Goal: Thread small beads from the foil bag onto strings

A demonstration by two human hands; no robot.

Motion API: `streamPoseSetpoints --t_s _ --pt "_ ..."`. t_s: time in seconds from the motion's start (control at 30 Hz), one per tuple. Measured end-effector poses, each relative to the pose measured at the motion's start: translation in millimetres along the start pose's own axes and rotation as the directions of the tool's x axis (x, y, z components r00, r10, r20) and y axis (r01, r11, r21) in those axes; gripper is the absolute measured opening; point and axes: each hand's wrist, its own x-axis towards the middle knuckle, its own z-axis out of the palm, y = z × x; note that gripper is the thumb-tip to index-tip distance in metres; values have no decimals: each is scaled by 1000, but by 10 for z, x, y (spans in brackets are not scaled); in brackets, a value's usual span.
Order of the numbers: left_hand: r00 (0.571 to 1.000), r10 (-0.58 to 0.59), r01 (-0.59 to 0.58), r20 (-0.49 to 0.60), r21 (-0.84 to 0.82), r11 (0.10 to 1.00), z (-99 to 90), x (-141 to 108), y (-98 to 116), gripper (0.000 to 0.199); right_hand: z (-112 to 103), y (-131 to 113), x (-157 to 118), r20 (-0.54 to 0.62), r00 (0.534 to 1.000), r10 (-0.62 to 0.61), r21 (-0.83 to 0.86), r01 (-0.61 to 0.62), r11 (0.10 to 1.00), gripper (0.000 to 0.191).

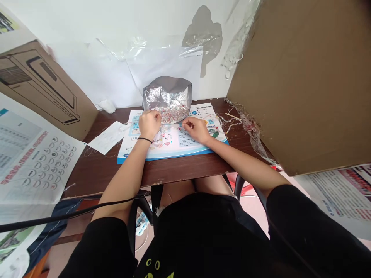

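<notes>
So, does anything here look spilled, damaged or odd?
Yes: small red bits, probably stray beads, lie on the printed sheet outside the silver pouch. Behind, the white wall has an irregular grey patch and looks ragged beside the right-hand cardboard.

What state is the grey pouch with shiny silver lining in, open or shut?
The pouch is open: small multicoloured beads show inside it.

A dark brown table [185, 168] stands against a white wall [130, 23], between cardboard panels [304, 77], above a pinkish floor [255, 216].

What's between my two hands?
In the head view, beads in a silvery bag and part of a printed sheet lie between the left hand and right hand.
</notes>
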Motion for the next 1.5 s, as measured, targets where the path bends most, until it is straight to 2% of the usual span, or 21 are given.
streamPoseSetpoints --t_s 0.13,0.3,0.47,0.6,0.7,0.73,0.77,0.83,0.9,0.97,1.1,1.33,1.5 --pt "997 22 -23 79 14 1000 117 4 -95 12 4 10 -22 8 1000 -11 68 10 998 13" --pt "995 -17 19 102 -20 1000 217 -26 -119 16 -28 20 -34 1 1000 17 74 -17 997 13" --pt "990 -104 109 99 -53 993 221 9 -140 21 -37 39 -29 -6 1000 17 37 -17 999 13" --pt "983 -172 181 67 -174 968 158 2 -32 21 -60 35 -24 8 999 34 -5 -34 999 14" --pt "958 -280 282 63 -390 877 98 -103 160 13 -93 4 -27 -19 999 30 -44 -31 999 15" --pt "939 -314 342 140 -482 807 90 -158 234 10 -106 -14 -30 -41 999 24 -62 -26 998 15" --pt "901 -331 433 279 -550 714 90 -216 306 6 -120 -35 -35 -66 998 15 -83 -20 996 14" --pt "795 -334 603 506 -606 519 113 -325 428 3 -146 -84 -46 -117 993 -2 -124 -12 992 14" --pt "729 -321 684 605 -618 388 151 -396 507 8 -161 -130 -56 -146 989 -18 -151 -4 989 14" --pt "690 -325 724 647 -614 315 181 -421 543 15 -158 -157 -64 -141 989 -44 -163 21 986 13" --pt "658 -339 752 673 -612 246 191 -404 531 20 -103 -127 -78 -83 992 -100 -179 83 980 14" --pt "686 -277 727 672 -621 294 218 -394 446 14 -42 -54 -100 -39 989 -141 -205 131 970 15" --pt "677 -274 736 683 -619 274 222 -399 455 19 -44 -41 -92 -64 985 -161 -214 143 966 15"
